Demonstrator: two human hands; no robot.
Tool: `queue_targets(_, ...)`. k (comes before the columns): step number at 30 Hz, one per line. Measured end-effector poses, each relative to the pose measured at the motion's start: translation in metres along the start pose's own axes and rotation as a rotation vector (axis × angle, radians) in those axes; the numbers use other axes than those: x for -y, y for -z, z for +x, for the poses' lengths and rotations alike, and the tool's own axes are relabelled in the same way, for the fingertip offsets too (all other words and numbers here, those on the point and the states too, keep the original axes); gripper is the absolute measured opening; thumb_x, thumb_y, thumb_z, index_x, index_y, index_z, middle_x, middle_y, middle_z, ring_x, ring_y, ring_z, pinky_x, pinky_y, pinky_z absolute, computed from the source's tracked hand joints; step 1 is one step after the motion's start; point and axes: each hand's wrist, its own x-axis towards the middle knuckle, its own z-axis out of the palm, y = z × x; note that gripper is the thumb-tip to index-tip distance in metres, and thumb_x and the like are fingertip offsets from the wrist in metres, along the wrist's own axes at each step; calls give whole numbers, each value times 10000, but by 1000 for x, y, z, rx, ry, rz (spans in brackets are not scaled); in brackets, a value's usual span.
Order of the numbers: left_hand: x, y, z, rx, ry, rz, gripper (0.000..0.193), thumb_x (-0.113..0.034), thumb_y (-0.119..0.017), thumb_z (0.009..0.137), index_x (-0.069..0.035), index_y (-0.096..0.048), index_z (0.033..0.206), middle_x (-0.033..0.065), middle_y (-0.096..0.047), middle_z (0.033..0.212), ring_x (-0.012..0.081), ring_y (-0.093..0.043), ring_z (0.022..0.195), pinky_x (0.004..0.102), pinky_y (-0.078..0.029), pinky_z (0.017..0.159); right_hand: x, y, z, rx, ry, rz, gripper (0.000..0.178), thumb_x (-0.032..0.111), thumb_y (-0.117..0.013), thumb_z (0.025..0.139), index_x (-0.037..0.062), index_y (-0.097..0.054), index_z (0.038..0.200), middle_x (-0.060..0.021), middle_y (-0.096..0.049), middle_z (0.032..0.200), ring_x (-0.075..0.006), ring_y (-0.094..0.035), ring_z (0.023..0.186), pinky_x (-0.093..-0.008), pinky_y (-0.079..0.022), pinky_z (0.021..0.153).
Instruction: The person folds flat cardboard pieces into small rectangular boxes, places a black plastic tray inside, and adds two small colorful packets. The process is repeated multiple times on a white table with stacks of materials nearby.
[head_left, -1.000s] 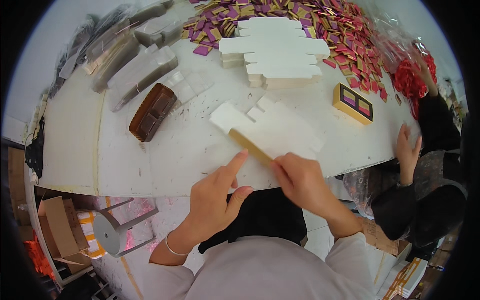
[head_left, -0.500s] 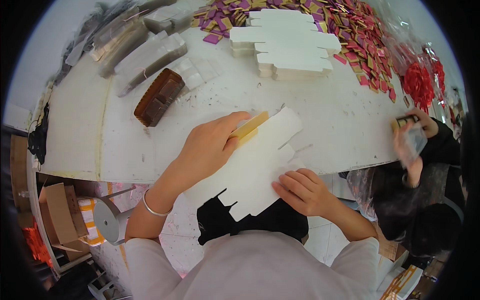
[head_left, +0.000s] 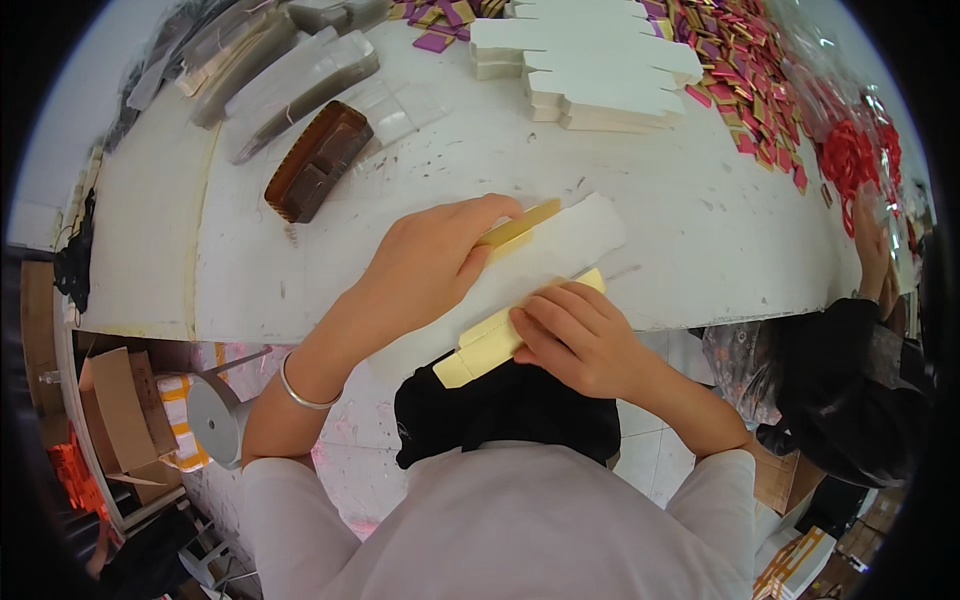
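Between the left grip (head_left: 425, 262) and the right grip (head_left: 580, 340) lies a flat card blank (head_left: 540, 262), white on one face, slanting across the near edge of the worktop (head_left: 280, 290) with its lower corner above the lap, which seems to leave room for fingers at its near side. Closed on a raised gold flap (head_left: 522, 227), the left grip has thumb on the near side and fingers on the far side, a pinch that probably keeps both that flap upright and the sheet from sliding. Fingers bent, the right grip rests along a pale yellow panel (head_left: 490, 345) turned over the near side, likely to press its crease; the thumb is mostly hidden, so I cannot tell whether that grip pinches the panel or only bears on it. Beyond both grips, a stack of white blanks (head_left: 600, 60) stands opposite, presumably to be within easy reach. Farther left of the left grip sits a brown tray (head_left: 320, 162) with dark blocks in it, and past it lie bundled clear plastic pieces (head_left: 305, 90), apparently sorted to keep their edges aligned. To the far right of the right grip spread small red and gold pieces (head_left: 755, 95), with a co-worker's hand (head_left: 872, 250) near them.
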Motion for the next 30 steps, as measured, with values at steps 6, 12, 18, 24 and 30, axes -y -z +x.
queue_targets(6, 5, 0, 0, 22, -17, -25, 191, 25, -594, 794, -72, -571, 957, 83, -590, 782, 247, -565, 682, 325, -459, 623, 5, -1, 9, 95, 133, -82, 236, 72, -612, 711, -1, -627, 935, -100, -558, 917, -237, -562, 845, -331, -476, 738)
queue_targets(12, 7, 0, 4, 6, -87, 75, 133, -5, -622, 770, -78, -594, 878, 62, -613, 794, 267, -582, 715, 341, -468, 631, -16, 6, 58, 588, -180, 262, 93, -33, -591, 705, 6, -523, 756, -141, -595, 896, -276, -611, 884, -379, -489, 678)
queue_targets(18, -1, 22, -20, 127, -34, 134, 182, -107, -689, 763, -82, -623, 930, 69, -622, 920, 272, -582, 831, 363, -476, 700, -20, 5, 56, 502, -194, 351, 85, -25, -600, 754, 9, -530, 788, -131, -580, 851, -293, -603, 858, -398, -484, 674)
queue_targets(24, -10, 6, -58, 4, -55, 189, 298, -182, -764, 703, -72, -607, 931, 57, -573, 1074, 252, -535, 869, 355, -473, 724, -36, 21, 47, 391, -136, 160, 198, 176, -696, 780, 42, -555, 815, -76, -524, 782, -244, -542, 780, -357, -417, 716)
queue_targets(30, -9, 0, -52, 44, -37, 173, 310, -183, -777, 688, -70, -601, 917, 56, -549, 1008, 238, -519, 834, 335, -468, 704, -57, 24, 34, 382, -219, 213, 187, 193, -705, 775, 76, -587, 861, -41, -527, 797, -228, -517, 777, -354, -380, 776)
